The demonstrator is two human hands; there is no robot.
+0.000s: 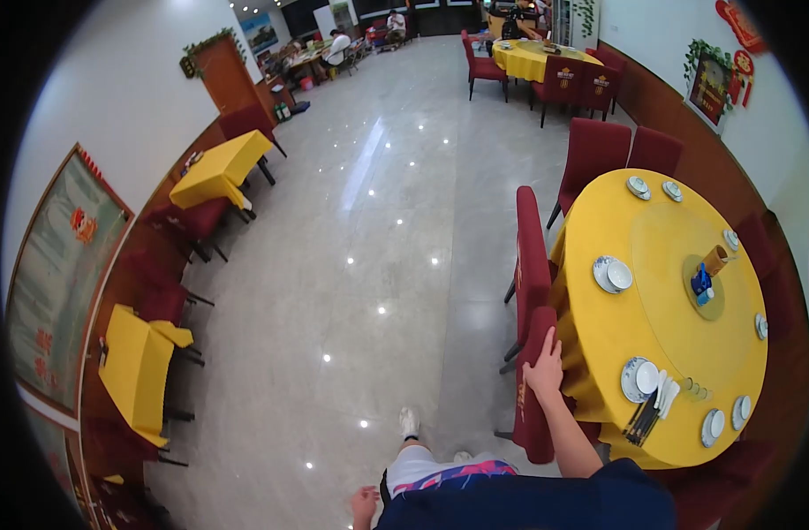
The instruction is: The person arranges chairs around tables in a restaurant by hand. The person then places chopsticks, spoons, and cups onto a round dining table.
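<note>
My right hand (544, 364) rests on the top of a dark red chair back (534, 397), fingers spread, beside the round table with a yellow cloth (590, 238). Low in the view, my left hand (364, 505) hangs by my left side with its fingers partly curled; whether it holds anything is too small to tell. Near the table edge closest to my right hand are a bowl on a plate (640, 380) and a bundle of dark chopsticks and white-wrapped utensils (654, 408). Another bowl and plate (613, 275) sit farther along.
Tiled floor (334, 265) runs forward between the tables. Two small yellow-covered tables (221, 170) (138, 375) with red chairs line the left wall. Ahead right stands another round table (533, 64). Several people sit or stand at the far end. A red chair (532, 252) stands just ahead.
</note>
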